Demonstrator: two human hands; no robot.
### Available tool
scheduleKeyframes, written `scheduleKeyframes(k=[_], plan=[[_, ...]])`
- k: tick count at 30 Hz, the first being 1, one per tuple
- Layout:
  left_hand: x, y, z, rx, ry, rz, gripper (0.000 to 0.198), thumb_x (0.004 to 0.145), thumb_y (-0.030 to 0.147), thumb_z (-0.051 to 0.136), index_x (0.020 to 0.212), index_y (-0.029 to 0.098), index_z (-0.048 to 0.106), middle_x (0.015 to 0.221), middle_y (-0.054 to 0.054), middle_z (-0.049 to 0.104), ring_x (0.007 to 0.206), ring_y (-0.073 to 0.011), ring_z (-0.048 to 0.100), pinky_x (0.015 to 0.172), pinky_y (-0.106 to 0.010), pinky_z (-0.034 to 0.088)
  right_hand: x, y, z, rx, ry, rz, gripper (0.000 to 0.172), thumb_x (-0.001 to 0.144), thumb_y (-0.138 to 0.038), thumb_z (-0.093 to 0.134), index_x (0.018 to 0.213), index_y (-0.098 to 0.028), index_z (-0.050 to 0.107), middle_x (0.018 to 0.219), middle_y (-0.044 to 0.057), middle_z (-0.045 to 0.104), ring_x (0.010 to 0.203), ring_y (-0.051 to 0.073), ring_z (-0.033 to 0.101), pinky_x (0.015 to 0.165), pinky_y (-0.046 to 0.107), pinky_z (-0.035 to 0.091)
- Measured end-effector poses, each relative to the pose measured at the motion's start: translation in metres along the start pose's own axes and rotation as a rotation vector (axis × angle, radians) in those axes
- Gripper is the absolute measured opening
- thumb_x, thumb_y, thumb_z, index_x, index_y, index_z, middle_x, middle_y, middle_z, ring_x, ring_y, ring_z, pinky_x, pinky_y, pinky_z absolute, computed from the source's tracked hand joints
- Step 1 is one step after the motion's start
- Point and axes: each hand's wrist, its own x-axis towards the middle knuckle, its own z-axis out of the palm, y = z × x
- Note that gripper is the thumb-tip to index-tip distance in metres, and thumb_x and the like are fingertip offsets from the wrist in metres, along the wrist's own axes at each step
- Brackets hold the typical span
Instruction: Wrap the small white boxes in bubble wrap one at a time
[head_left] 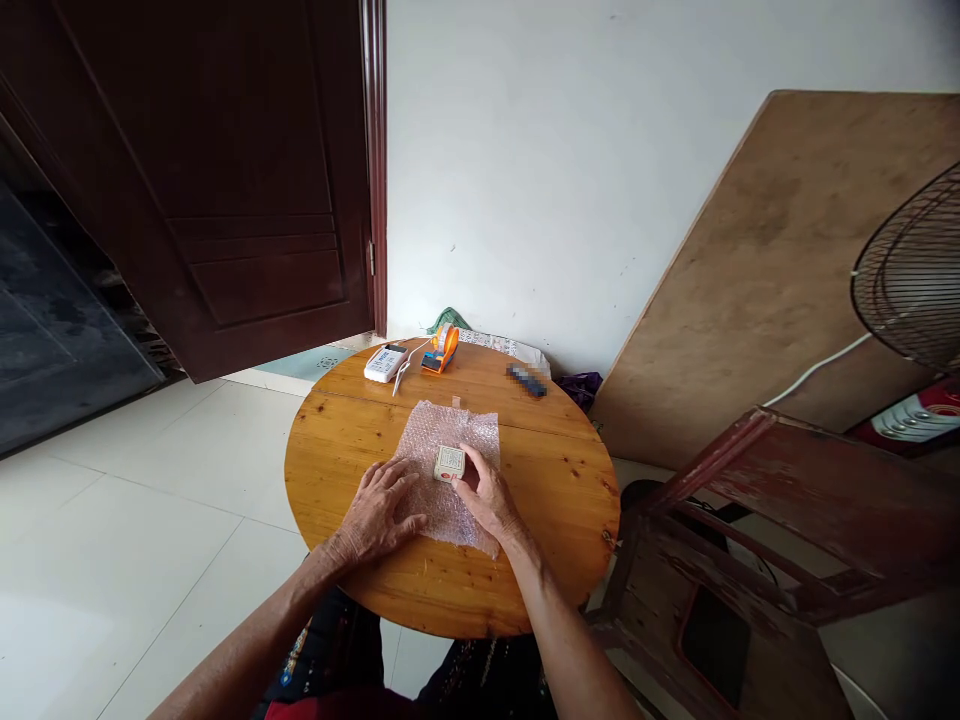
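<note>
1. Farthest left, you have a dark red door (247, 180) standing open over the pale tiled floor (225, 480).
2. Your left grip (379, 510) is spread, palm down, on the round wooden bench (330, 450), its fingers reaching over the left edge of the bubble wrap (442, 425).
3. Beyond that hand, near the far rim, you have a white keypad device (385, 362) with a white cord (400, 378) just beside it.
4. Right of the cord stands an orange tape dispenser (448, 345).
5. The small box (449, 462) is on the bubble wrap, near its middle, printed face up.
6. Your right grip (487, 495) is pinching that box from its right side, thumb at the near corner and fingers at the far one.
7. Farther right on the bench lies a dark, slim object (528, 381), partly blurred, so you cannot read what it is.
8. Off the bench, you have a worn wooden chair (817, 490) with a dark flat slab (714, 645) on its seat, a leaning board (720, 260) behind, and a fan (922, 270) at the right edge.
</note>
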Motion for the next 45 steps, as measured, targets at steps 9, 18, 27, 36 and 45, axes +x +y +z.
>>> scheduleKeyframes(k=[9, 18, 27, 36, 45], plan=[[-0.023, 0.008, -0.012, 0.027, 0.014, 0.104, 0.036, 0.076, 0.023, 0.07, 0.112, 0.022, 0.067, 0.131, -0.01, 0.062, 0.132, -0.0347, 0.046, 0.109, -0.057, 0.038, -0.012, -0.023, -0.04, 0.038, 0.083, -0.022, 0.032, 0.084, -0.031, 0.056, 0.114, -0.021, 0.063, 0.12, 0.01, 0.067, 0.114, 0.026, 0.062, 0.101, 0.044, 0.047], [-0.02, 0.024, -0.006, 0.057, -0.046, 0.089, 0.047, 0.071, 0.018, 0.069, 0.118, 0.024, 0.063, 0.138, -0.01, 0.056, 0.133, -0.0334, 0.044, 0.112, -0.056, 0.033, -0.072, -0.045, -0.029, -0.531, -0.127, -0.27, 0.044, 0.077, -0.007, 0.058, 0.119, -0.02, 0.062, 0.134, 0.013, 0.06, 0.118, 0.031, 0.055, 0.098, 0.05, 0.045], [0.012, 0.025, 0.005, 0.04, 0.04, 0.028, 0.023, 0.08, 0.022, 0.069, 0.103, 0.023, 0.069, 0.135, -0.011, 0.059, 0.132, -0.0327, 0.046, 0.111, -0.055, 0.035, -0.045, -0.035, -0.031, -0.379, 0.042, -0.237, 0.021, 0.093, -0.015, 0.045, 0.085, -0.022, 0.063, 0.097, 0.006, 0.071, 0.088, 0.021, 0.065, 0.08, 0.034, 0.048], [0.062, 0.027, -0.008, -0.267, 0.056, -0.021, 0.006, 0.076, 0.016, 0.071, 0.075, 0.02, 0.066, 0.113, -0.007, 0.072, 0.108, -0.0254, 0.064, 0.101, -0.044, 0.045, -0.009, -0.035, -0.051, -0.299, -0.08, -0.105, 0.018, 0.092, -0.023, 0.044, 0.08, -0.023, 0.058, 0.104, 0.006, 0.07, 0.09, 0.02, 0.066, 0.077, 0.028, 0.047], [0.084, 0.022, 0.0, -0.543, 0.013, -0.265, 0.003, 0.076, 0.017, 0.063, 0.077, 0.017, 0.066, 0.102, -0.005, 0.074, 0.081, -0.0165, 0.067, 0.075, -0.027, 0.051, 0.026, -0.024, -0.054, -0.249, -0.259, 0.03, 0.019, 0.092, -0.029, 0.045, 0.075, -0.022, 0.052, 0.062, -0.004, 0.053, 0.058, 0.013, 0.049, 0.056, 0.024, 0.033]])
